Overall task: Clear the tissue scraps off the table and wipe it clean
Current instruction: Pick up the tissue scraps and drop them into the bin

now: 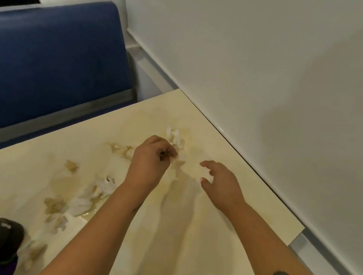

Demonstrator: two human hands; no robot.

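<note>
Pinching a tissue scrap (175,140) on the table (220,228), the left hand (152,156) curls its fingers; right hand (221,180) spread loose.

Cream marbled table (218,239), white brown-stained tissue scraps (94,192), blue seat (44,61).

White, crumpled tissue scraps (175,139) lie just beyond the left grip (153,156), with stained bits (125,150) touching its left side. More soggy scraps (94,192) sit on the cream bench (220,228), nearer the person, left of that forearm.
</note>
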